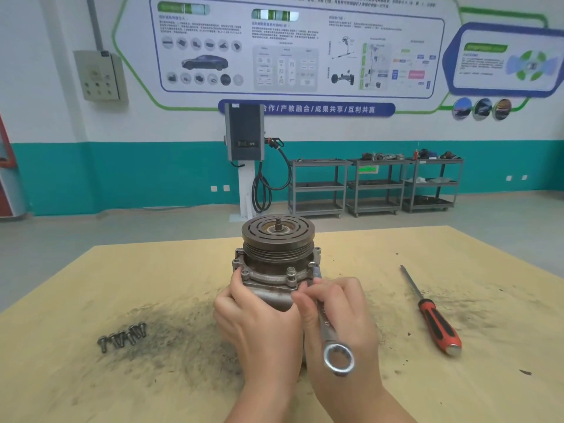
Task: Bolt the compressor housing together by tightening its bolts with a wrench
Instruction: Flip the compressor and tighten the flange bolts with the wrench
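Workshop room, tan table (183,270) smudged with dark grime. Right hand (338,312) fingers curled around wrench (331,334) shaft, thumb on top; ring end sticks out toward the wrist, far end reaches past the fingertips to a flange bolt (312,265). Left hand (259,319) wraps the compressor housing (274,279) side, fingers bent against it, just beside the right fingertips. Pulley (278,236) sits on top, beyond both hands. Loose bolts (122,336) lie well left of the left hand. Red-handled screwdriver (433,315) lies right of the right hand, apart from it.
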Demonstrator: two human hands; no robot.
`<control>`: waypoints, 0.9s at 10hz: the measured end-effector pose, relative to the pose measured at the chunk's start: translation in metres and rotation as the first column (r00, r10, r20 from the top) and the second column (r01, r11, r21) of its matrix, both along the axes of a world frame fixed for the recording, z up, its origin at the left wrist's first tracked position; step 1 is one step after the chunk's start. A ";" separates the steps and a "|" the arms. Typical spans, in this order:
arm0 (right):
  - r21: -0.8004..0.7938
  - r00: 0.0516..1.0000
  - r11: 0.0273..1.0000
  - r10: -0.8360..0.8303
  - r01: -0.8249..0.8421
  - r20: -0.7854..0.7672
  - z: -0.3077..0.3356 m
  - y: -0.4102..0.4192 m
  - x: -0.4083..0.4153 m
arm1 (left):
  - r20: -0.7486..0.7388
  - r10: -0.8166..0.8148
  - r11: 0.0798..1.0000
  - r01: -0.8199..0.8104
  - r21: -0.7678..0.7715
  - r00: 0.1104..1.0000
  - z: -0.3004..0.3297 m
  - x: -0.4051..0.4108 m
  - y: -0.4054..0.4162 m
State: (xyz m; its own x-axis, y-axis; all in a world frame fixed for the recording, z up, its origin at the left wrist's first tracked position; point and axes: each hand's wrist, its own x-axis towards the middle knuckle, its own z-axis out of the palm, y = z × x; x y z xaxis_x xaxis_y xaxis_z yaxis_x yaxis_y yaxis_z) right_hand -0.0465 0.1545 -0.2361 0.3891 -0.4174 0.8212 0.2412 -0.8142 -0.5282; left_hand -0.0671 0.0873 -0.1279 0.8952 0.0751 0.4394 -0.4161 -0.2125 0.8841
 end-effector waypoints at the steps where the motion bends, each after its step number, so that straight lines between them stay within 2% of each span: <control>1: 0.104 0.980 0.992 -0.085 0.067 0.180 -0.053 -0.040 -0.062 | 0.019 0.013 1.000 -0.013 -0.016 1.000 0.002 -0.002 0.001; 2: 0.214 0.971 0.977 -0.070 0.020 0.227 0.019 -0.074 -0.054 | 0.016 -0.017 1.000 0.017 -0.003 1.000 -0.001 0.000 0.001; 3: 0.157 0.949 0.988 -0.053 0.004 0.311 0.105 -0.120 -0.064 | 0.008 -0.061 0.998 0.062 -0.033 0.998 -0.006 0.006 0.001; 4: 0.641 0.906 0.742 -0.111 -0.198 0.409 0.133 -0.145 -0.068 | 0.027 -0.103 0.993 0.105 -0.054 0.994 -0.010 0.012 0.002; 5: 0.854 0.895 0.294 0.012 -0.429 0.446 0.144 -0.182 -0.057 | 0.032 -0.120 0.990 0.122 -0.064 0.992 -0.011 0.014 0.002; 6: 0.938 0.899 0.046 0.304 -0.345 0.315 0.173 -0.215 -0.049 | 0.031 -0.124 0.990 0.125 -0.065 0.992 -0.012 0.014 0.002; 7: 0.864 0.837 0.211 0.430 -0.457 0.338 0.185 -0.225 -0.053 | 0.038 -0.118 0.991 0.120 -0.057 0.992 -0.014 0.013 0.002; 8: 0.592 0.837 0.594 0.423 -0.546 0.347 0.188 -0.213 -0.077 | 0.043 -0.113 0.991 0.116 -0.063 0.993 -0.013 0.014 0.001; 9: 0.339 0.877 0.813 0.404 -0.474 0.259 0.168 -0.192 -0.097 | 0.040 -0.128 0.989 0.130 -0.067 0.991 -0.013 0.014 0.001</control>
State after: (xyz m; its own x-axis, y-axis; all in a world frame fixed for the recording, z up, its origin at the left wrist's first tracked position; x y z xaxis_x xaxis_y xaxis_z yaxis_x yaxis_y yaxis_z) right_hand -0.1439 -0.0377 -0.0682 0.4788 -0.5274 0.7018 0.6365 -0.3420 -0.6913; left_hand -0.0526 0.0882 -0.1407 0.8833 -0.0082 0.4687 -0.4673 -0.0935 0.8791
